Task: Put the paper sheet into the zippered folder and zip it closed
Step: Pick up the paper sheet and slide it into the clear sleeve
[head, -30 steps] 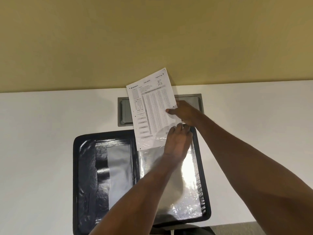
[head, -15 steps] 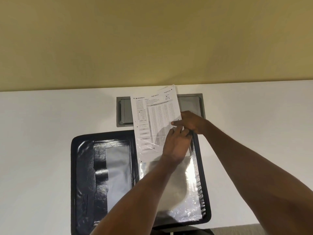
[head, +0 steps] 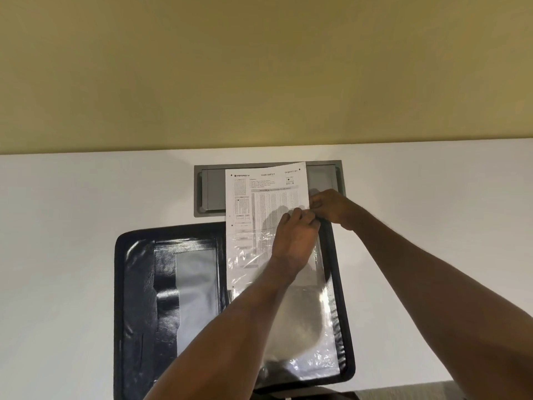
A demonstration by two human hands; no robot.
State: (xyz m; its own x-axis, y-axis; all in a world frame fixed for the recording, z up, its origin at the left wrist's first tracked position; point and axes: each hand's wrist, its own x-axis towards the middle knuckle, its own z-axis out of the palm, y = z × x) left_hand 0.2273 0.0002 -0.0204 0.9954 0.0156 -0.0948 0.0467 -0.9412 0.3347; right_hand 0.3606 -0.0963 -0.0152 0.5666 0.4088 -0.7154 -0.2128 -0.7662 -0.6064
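Observation:
A black zippered folder (head: 135, 284) lies open on the white table, with clear plastic sleeves (head: 305, 336) on its right half. A printed paper sheet (head: 259, 203) stands partly inside the top sleeve, its lower part under the plastic and its upper half sticking out past the folder's far edge. My left hand (head: 294, 241) pinches the sleeve's top edge at the sheet's right side. My right hand (head: 331, 207) grips the sheet's right edge just beyond it. The two hands touch.
A grey recessed cable box (head: 212, 192) sits in the table (head: 72, 226) behind the folder, half covered by the sheet. A yellow wall (head: 259, 67) rises beyond the table's far edge. The table's near edge shows at bottom right.
The sheet has slid down towards me, deeper into the sleeve, and has straightened from a tilt. Both hands moved down with it.

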